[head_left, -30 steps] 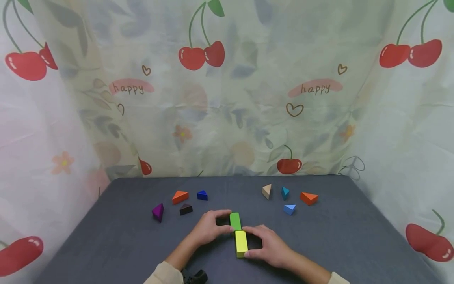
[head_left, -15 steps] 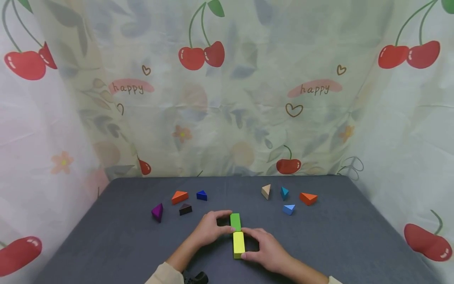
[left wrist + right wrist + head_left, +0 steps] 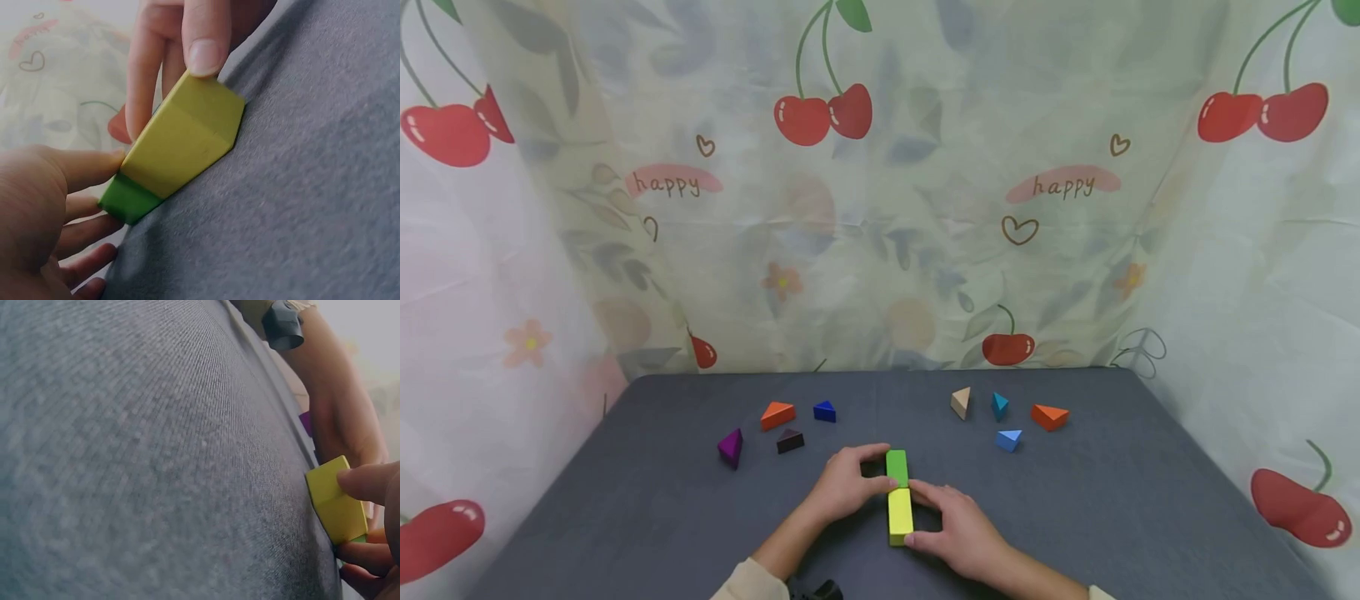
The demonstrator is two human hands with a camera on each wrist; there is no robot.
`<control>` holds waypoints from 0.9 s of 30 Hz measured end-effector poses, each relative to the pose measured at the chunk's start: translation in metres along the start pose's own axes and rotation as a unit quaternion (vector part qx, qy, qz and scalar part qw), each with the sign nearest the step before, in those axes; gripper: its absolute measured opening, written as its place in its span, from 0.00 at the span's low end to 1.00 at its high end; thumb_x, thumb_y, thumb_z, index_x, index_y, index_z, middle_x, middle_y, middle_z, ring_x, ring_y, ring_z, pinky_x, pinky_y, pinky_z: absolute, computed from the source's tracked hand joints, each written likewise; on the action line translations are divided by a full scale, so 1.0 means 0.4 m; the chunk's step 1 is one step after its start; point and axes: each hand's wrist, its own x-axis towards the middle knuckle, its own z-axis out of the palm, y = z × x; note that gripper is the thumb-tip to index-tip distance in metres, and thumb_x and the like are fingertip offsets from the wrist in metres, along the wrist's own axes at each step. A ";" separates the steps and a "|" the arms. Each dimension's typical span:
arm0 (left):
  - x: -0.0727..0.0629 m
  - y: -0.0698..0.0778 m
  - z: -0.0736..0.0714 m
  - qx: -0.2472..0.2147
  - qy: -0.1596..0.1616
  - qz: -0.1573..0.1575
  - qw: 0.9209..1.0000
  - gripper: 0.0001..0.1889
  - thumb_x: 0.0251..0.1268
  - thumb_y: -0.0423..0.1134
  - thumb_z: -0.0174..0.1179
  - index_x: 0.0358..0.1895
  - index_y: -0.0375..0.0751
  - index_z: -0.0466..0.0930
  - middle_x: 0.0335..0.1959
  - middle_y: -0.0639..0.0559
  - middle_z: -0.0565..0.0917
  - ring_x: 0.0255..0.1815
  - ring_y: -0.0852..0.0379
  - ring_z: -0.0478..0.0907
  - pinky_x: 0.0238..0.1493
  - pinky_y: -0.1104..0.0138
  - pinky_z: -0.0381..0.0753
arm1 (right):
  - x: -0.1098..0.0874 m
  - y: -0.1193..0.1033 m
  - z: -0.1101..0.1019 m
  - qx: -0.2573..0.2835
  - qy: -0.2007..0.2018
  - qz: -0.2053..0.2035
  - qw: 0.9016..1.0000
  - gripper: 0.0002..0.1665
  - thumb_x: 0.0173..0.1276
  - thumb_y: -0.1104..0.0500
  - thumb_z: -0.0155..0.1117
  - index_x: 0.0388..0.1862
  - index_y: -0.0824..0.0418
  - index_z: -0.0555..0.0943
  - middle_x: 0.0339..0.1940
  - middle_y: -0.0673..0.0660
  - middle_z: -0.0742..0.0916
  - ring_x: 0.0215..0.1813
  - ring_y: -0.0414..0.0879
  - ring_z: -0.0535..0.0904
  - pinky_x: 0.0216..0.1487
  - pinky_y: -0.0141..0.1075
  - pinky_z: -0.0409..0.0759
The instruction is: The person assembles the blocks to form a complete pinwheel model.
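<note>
A green block (image 3: 897,467) lies on the table in front of me, with a yellow block (image 3: 900,515) end to end on its near side. They stand in one line, touching or nearly so. My left hand (image 3: 842,487) holds the green block from the left, thumb near the joint and index finger at the far end. From the right, my right hand (image 3: 964,535) pinches the yellow block lengthwise, thumb at its near end. In the left wrist view the yellow block (image 3: 184,134) shows a slanted face at its near end; the green block (image 3: 131,200) is partly hidden by fingers.
Behind my left hand lie an orange block (image 3: 777,415), a dark blue one (image 3: 824,412), a black one (image 3: 790,441) and a purple one (image 3: 730,448). Beige (image 3: 961,402), teal (image 3: 999,406), light blue (image 3: 1009,440) and orange (image 3: 1049,417) blocks lie back right. A printed curtain (image 3: 865,250) hangs behind.
My right hand has slid the yellow block to the left, from offset to in line with the green block. The left hand and green block have stayed nearly still.
</note>
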 end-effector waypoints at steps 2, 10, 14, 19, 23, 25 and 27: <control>-0.001 0.002 0.003 0.006 0.007 0.000 1.000 0.29 0.57 0.50 0.69 0.62 0.42 0.78 0.56 0.48 0.81 0.62 0.44 0.72 0.61 0.42 0.65 | 0.000 -0.003 0.000 0.003 -0.002 0.001 1.000 0.43 0.60 0.44 0.72 0.69 0.63 0.70 0.60 0.54 0.83 0.67 0.57 0.70 0.67 0.62 0.56; -0.003 0.008 0.005 0.008 0.010 -0.004 1.000 0.29 0.56 0.49 0.70 0.61 0.42 0.79 0.56 0.48 0.82 0.61 0.43 0.73 0.60 0.41 0.63 | 0.003 -0.007 0.000 0.004 -0.007 0.014 1.000 0.43 0.59 0.45 0.73 0.69 0.63 0.71 0.59 0.53 0.83 0.66 0.56 0.71 0.65 0.63 0.58; -0.006 0.008 0.003 0.009 0.009 -0.004 1.000 0.29 0.57 0.49 0.69 0.62 0.42 0.78 0.56 0.48 0.81 0.62 0.43 0.72 0.60 0.40 0.63 | 0.003 -0.007 0.002 0.002 -0.005 0.009 1.000 0.43 0.59 0.45 0.73 0.69 0.63 0.71 0.59 0.53 0.83 0.66 0.56 0.71 0.64 0.63 0.59; -0.015 0.009 0.003 0.039 0.001 0.009 0.999 0.35 0.59 0.53 0.68 0.69 0.45 0.71 0.65 0.47 0.75 0.65 0.41 0.68 0.62 0.40 0.61 | 0.000 -0.008 0.002 -0.010 -0.001 0.003 1.000 0.44 0.59 0.43 0.72 0.68 0.64 0.71 0.59 0.53 0.83 0.64 0.56 0.73 0.63 0.61 0.63; -0.028 0.016 0.005 0.100 -0.034 0.044 0.993 0.39 0.60 0.60 0.63 0.73 0.49 0.65 0.73 0.48 0.63 0.69 0.36 0.62 0.62 0.35 0.57 | -0.006 -0.006 0.000 -0.023 0.005 -0.001 1.000 0.46 0.59 0.39 0.71 0.68 0.66 0.71 0.59 0.54 0.83 0.62 0.57 0.74 0.60 0.59 0.68; -0.036 0.019 0.006 0.126 -0.052 0.055 0.989 0.40 0.60 0.64 0.60 0.74 0.52 0.63 0.75 0.50 0.60 0.70 0.37 0.60 0.61 0.34 0.57 | -0.009 -0.005 -0.001 -0.024 0.003 -0.001 1.000 0.47 0.59 0.39 0.70 0.68 0.67 0.71 0.60 0.54 0.82 0.62 0.57 0.73 0.60 0.59 0.67; -0.044 0.022 0.006 0.140 -0.061 0.063 0.986 0.41 0.60 0.66 0.59 0.74 0.53 0.63 0.76 0.51 0.59 0.69 0.39 0.61 0.60 0.35 0.59 | -0.012 -0.005 -0.002 -0.021 -0.001 0.003 1.000 0.47 0.59 0.39 0.70 0.68 0.66 0.70 0.61 0.54 0.82 0.62 0.58 0.73 0.60 0.60 0.67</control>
